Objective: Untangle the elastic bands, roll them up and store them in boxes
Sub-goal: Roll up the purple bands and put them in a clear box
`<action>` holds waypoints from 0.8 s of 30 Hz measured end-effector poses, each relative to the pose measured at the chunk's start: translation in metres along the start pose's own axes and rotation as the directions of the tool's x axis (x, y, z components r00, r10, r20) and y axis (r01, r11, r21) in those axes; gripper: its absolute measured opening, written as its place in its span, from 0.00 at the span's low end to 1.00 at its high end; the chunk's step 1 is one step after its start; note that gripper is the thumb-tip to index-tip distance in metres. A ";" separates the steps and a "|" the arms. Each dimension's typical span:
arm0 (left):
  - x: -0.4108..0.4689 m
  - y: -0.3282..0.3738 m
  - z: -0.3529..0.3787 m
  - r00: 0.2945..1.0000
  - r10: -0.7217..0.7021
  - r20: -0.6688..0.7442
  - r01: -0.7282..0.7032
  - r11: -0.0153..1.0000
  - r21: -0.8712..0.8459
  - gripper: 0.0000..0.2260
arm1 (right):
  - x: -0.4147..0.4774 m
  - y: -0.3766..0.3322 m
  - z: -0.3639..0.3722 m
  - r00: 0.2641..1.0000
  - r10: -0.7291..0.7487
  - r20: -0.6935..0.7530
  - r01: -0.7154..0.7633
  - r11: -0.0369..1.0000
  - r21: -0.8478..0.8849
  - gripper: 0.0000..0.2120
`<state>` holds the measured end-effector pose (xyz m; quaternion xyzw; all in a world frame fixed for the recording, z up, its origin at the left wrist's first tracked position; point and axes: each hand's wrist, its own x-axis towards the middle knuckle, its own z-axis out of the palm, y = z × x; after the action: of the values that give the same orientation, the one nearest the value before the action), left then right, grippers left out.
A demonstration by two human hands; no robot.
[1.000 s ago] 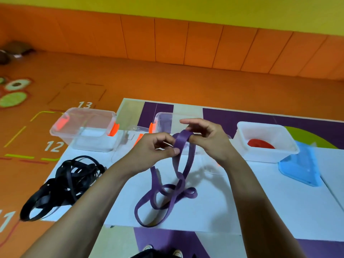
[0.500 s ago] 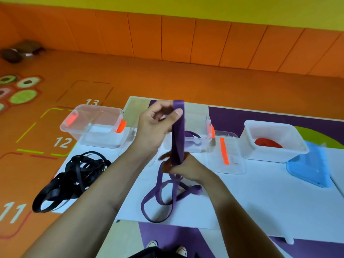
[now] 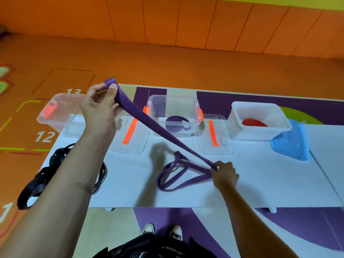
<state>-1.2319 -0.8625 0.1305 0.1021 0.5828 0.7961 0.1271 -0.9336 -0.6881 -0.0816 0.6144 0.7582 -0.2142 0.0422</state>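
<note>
A purple elastic band (image 3: 149,120) stretches taut from upper left to lower right above the white table (image 3: 260,183). My left hand (image 3: 100,107) pinches its upper end, raised over the left boxes. Low near the tabletop, my right hand (image 3: 223,174) grips the band where it doubles back. The remaining length lies in tangled loops (image 3: 175,172) left of that hand. A clear box (image 3: 174,103) at centre holds a rolled purple band (image 3: 176,123). A white box (image 3: 258,120) holds a red roll (image 3: 254,122).
A tangle of black bands (image 3: 37,183) lies at the table's left end, partly under my left forearm. An empty clear box (image 3: 59,112) stands at back left. Two clear lids (image 3: 130,136) (image 3: 214,135) with orange clips and a blue lid (image 3: 290,142) lie flat.
My left hand has lifted the band's end up and to the left. My right hand has slid down and right along it, pulling the band taut. The view has tilted down.
</note>
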 end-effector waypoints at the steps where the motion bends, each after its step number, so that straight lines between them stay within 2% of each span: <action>1: 0.001 -0.003 -0.002 1.000 0.004 -0.012 -0.004 1.000 0.014 0.04 | 0.002 0.008 -0.002 0.997 0.076 -0.032 -0.075 0.997 0.032 0.10; 4: 0.005 -0.010 -0.007 0.999 -0.006 -0.054 0.006 1.000 0.010 0.03 | 0.011 0.038 -0.015 0.948 0.317 -0.011 -0.303 0.917 0.261 0.12; 7: 0.002 -0.021 -0.006 0.998 -0.028 -0.062 0.028 1.000 0.002 0.04 | 0.019 0.056 -0.049 0.871 0.491 -0.010 -0.417 0.749 0.515 0.12; 9: -0.002 -0.032 -0.003 0.997 -0.056 -0.049 0.056 0.998 0.009 0.03 | 0.021 0.058 -0.075 0.813 0.578 -0.068 -0.371 0.605 0.705 0.14; 11: -0.005 -0.041 0.000 0.997 -0.072 -0.033 0.073 0.997 0.040 0.05 | 0.020 0.055 -0.096 0.762 0.616 -0.202 -0.178 0.498 0.848 0.17; 12: -0.007 -0.045 0.001 0.997 -0.075 -0.023 0.076 0.995 0.062 0.04 | 0.020 0.054 -0.104 0.738 0.605 -0.298 -0.081 0.517 0.852 0.18; 14: -0.009 -0.047 0.001 0.998 -0.069 0.000 0.069 0.992 0.109 0.02 | 0.022 0.050 -0.121 0.719 0.507 -0.475 0.054 0.640 0.766 0.19; 15: -0.011 -0.047 0.000 0.998 -0.062 0.018 0.059 0.990 0.131 0.03 | 0.025 0.049 -0.128 0.726 0.439 -0.529 0.096 0.697 0.711 0.21; 17: -0.015 -0.049 -0.002 0.996 -0.050 0.074 0.036 0.983 0.178 0.05 | 0.034 0.046 -0.134 0.786 0.290 -0.545 0.121 0.793 0.597 0.21; 19: -0.020 -0.052 -0.002 0.992 -0.069 0.103 0.047 0.978 0.204 0.05 | 0.045 0.045 -0.126 0.891 0.131 -0.434 0.079 0.898 0.433 0.18; 21: -0.026 -0.054 -0.001 0.988 -0.118 0.103 0.098 0.978 0.182 0.09 | 0.050 0.043 -0.111 0.972 0.072 -0.223 0.000 0.951 0.310 0.20; 24: -0.035 -0.056 0.001 0.970 -0.178 0.167 0.149 0.973 0.175 0.13 | 0.042 0.029 -0.088 0.995 0.097 -0.014 -0.089 0.951 0.297 0.25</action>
<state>-1.1934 -0.8569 0.0764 0.1357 0.6375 0.7206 0.2364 -0.8991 -0.6126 -0.0237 0.6517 0.6884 -0.3142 -0.0508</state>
